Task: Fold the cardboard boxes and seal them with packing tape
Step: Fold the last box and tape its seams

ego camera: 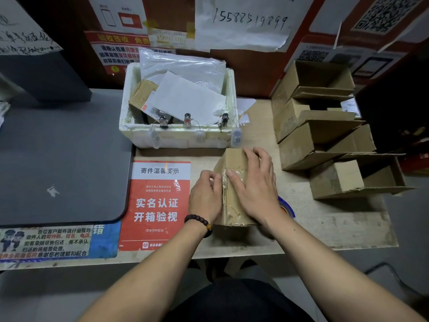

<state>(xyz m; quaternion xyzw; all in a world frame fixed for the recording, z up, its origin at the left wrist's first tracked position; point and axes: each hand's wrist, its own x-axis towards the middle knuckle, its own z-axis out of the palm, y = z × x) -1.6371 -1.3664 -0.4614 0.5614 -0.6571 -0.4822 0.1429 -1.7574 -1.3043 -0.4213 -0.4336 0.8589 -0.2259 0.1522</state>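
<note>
We are working at a pale, scuffed wooden counter, with a stack of open, unsealed brown cardboard boxes sitting well off to our right and a white foam bin stuffed with paper envelopes beyond our hands. Between those, just ahead of us, we are handling one small closed brown cardboard box with clear shiny packing tape running along its top seam. Its long axis is running away from us, tilted slightly to the left, so the taped seam is lying lengthwise under and between both hands.

Our right hand is lying flat on the box's top with fingers spread and straight, pressing down. Our left hand, wearing a dark beaded bracelet, is resting against the box's left side with fingers curled in toward the tape edge; we cannot tell whether it is pinching the tape or only pushing it. A blue-rimmed roll of tape is peeking out just behind our right wrist, so the right hand is nearer to it, we judge.
</note>
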